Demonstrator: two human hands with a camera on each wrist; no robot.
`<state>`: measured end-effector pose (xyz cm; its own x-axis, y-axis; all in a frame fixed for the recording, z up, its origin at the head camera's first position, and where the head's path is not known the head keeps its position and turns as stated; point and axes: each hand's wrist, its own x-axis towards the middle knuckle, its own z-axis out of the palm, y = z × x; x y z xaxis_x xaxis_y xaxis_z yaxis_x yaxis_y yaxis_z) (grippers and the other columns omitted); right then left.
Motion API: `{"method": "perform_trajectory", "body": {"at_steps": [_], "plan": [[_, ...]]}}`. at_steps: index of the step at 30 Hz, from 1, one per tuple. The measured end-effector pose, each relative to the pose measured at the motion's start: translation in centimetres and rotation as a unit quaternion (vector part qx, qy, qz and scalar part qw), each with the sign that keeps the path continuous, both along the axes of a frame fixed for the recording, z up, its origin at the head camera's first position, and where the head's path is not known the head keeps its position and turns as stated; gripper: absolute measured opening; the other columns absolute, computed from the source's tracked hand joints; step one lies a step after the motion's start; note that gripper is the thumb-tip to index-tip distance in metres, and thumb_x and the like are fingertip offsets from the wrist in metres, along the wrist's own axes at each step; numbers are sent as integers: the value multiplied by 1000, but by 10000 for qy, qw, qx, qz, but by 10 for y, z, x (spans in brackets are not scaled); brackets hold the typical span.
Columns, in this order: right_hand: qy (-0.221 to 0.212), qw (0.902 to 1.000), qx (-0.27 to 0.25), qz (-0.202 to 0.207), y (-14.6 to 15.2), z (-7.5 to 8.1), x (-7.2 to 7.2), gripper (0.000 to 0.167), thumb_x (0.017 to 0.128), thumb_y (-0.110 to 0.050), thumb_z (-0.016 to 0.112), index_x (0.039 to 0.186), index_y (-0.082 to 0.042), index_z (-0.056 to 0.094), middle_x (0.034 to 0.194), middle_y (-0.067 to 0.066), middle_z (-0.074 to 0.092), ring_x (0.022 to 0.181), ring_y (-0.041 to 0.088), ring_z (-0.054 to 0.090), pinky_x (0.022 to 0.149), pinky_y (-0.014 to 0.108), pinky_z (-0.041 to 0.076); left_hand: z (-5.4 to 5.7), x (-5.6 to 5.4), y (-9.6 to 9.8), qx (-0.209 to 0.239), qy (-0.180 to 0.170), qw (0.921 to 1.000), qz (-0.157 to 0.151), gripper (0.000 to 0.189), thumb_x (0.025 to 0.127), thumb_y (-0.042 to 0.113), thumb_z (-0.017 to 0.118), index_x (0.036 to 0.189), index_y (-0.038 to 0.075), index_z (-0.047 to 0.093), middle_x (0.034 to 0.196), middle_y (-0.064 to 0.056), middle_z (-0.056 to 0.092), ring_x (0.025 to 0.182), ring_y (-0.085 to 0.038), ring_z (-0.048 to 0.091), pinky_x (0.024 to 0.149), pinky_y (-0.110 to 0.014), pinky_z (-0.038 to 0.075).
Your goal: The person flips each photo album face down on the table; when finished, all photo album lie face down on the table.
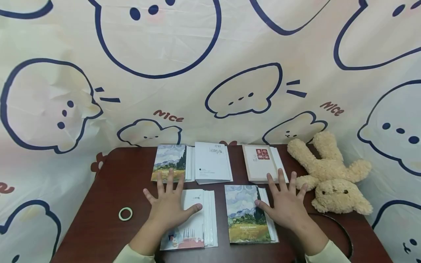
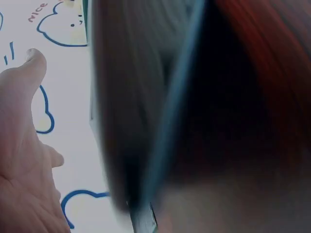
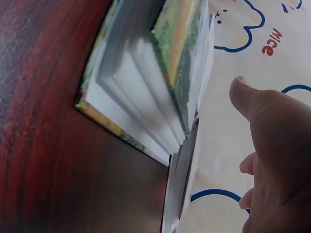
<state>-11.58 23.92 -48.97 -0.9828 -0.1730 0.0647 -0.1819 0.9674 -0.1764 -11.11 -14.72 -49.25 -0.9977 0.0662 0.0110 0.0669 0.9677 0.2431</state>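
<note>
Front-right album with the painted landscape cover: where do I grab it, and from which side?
Right edge of the album, coming from the right with the right hand, pinching both covers together. White pages show past the top cover on that side, and the right-wrist view shows the covers gaping, so a one-cover grip would likely let it flop open.

A red-brown table (image 1: 108, 190) spans the lower frame. Near mid-frame, left to right, lie a landscape album (image 1: 171, 157), a white album (image 1: 212, 160) and a cream album (image 1: 256, 166). Below them sit a pink-edged album (image 1: 189, 226) and a second landscape album (image 1: 243, 215). Lower left, a green ring (image 1: 125, 208); lower right, a bear (image 1: 329, 175) (head downward in frame) and a dark cord (image 1: 343, 230).
</note>
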Motion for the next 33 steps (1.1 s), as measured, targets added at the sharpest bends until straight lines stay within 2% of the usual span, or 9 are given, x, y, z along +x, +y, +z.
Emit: {"method": "perform_trajectory", "body": {"at_steps": [4, 7, 10, 12, 15, 20, 23, 28, 33], "plan": [[4, 10000, 13, -40, 3, 0, 2, 101, 91, -77, 57, 164, -13, 31, 170, 27, 6, 150, 55, -19, 103, 89, -4, 3, 0, 15, -6, -77, 9999, -109, 118, 75, 92, 58, 166, 24, 26, 174, -12, -5, 154, -50, -16, 102, -82, -22], [48, 10000, -23, -18, 3, -1, 4, 96, 93, -74, 58, 162, -11, 36, 168, 29, 15, 152, 56, -9, 107, 86, 4, 5, 3, 24, -35, -101, 9997, -241, 113, 79, 89, 56, 166, 24, 28, 174, -13, -2, 155, -48, -14, 111, -80, -11], [31, 10000, -48, 37, 2, -3, 6, 92, 95, -71, 58, 161, -9, 38, 166, 30, 22, 152, 57, 5, 111, 82, 13, 4, 7, 31, 5, -120, 9992, -387, 107, 83, 85, 57, 165, 22, 30, 174, -15, 5, 156, -47, -8, 119, -74, 5], [6, 10000, -14, 58, 1, -4, 8, 92, 95, -70, 58, 160, -8, 38, 165, 30, 24, 151, 57, 13, 113, 78, 19, 4, 9, 36, 148, -138, 9985, -509, 103, 87, 80, 59, 165, 19, 32, 172, -18, 11, 157, -47, -2, 121, -69, 13], [-32, 9999, 11, 95, 0, -5, 11, 89, 96, -66, 60, 160, -6, 39, 164, 30, 27, 148, 56, 24, 109, 74, 32, 2, 11, 43, 444, -141, 9966, -682, 97, 90, 74, 60, 163, 15, 35, 170, -20, 18, 156, -48, 8, 120, -66, 23], [-11, 9997, -120, 222, -6, -4, 18, 86, 97, -60, 63, 158, -4, 41, 160, 31, 35, 140, 55, 38, 102, 70, 43, 3, 15, 53, 965, -214, 9916, -831, 90, 94, 65, 65, 161, 12, 38, 167, -21, 26, 152, -49, 21, 115, -65, 33], [8, 9993, -260, 264, -10, -6, 21, 84, 98, -58, 64, 157, -3, 43, 156, 29, 41, 137, 54, 42, 102, 67, 44, 4, 18, 58, 1393, -400, 9854, -898, 87, 95, 58, 67, 161, 11, 37, 165, -22, 30, 150, -50, 25, 114, -66, 34], [-58, 9981, -528, 326, -15, -8, 24, 76, 98, -53, 67, 151, -1, 50, 149, 26, 49, 134, 48, 47, 102, 64, 46, 3, 23, 66, 2101, -765, 9690, -1055, 85, 97, 51, 69, 162, 11, 34, 163, -22, 34, 147, -50, 30, 108, -68, 39], [-290, 9968, -701, 259, -18, -10, 28, 76, 98, -54, 66, 152, -2, 50, 149, 25, 49, 135, 46, 46, 99, 63, 48, 0, 27, 74, 2571, -997, 9544, -1147, 83, 98, 52, 66, 163, 11, 33, 161, -21, 38, 146, -49, 35, 109, -68, 39]]}}
